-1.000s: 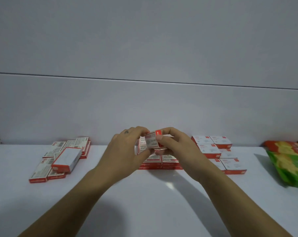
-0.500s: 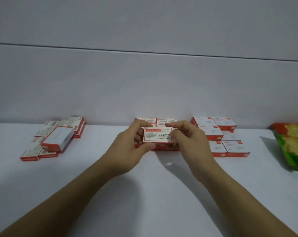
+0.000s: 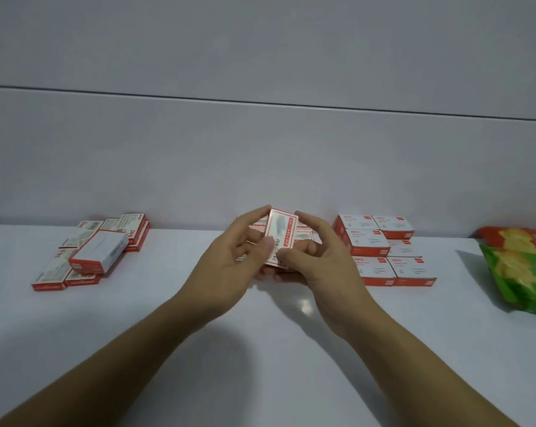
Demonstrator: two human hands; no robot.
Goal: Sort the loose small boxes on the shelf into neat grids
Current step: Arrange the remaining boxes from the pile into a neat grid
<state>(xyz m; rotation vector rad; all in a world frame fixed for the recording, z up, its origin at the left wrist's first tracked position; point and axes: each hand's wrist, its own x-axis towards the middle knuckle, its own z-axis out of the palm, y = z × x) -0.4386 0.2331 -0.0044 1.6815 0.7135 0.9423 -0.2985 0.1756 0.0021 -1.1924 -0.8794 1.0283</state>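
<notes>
A small red-and-white cardboard box (image 3: pixel 280 241) is held tilted on end above the white shelf (image 3: pixel 260 349), pinched by the thumb and curled fingers of both the left hand (image 3: pixel 229 266) and the right hand (image 3: pixel 319 263). Behind it a central group of matching boxes (image 3: pixel 303 238) is largely hidden. A loose heap of boxes (image 3: pixel 88 254) is seen at left, a tidy grid of boxes (image 3: pixel 380 251) at right, and a green-and-orange snack bag (image 3: pixel 522 272) at the far right.

Glossy white shelf (image 3: pixel 291 349), matt cardboard boxes (image 3: pixel 369 250), shiny plastic snack bag (image 3: pixel 525 272)

red-white boxes (image 3: pixel 369 241), green bag (image 3: pixel 519 272) (yellow print)
</notes>
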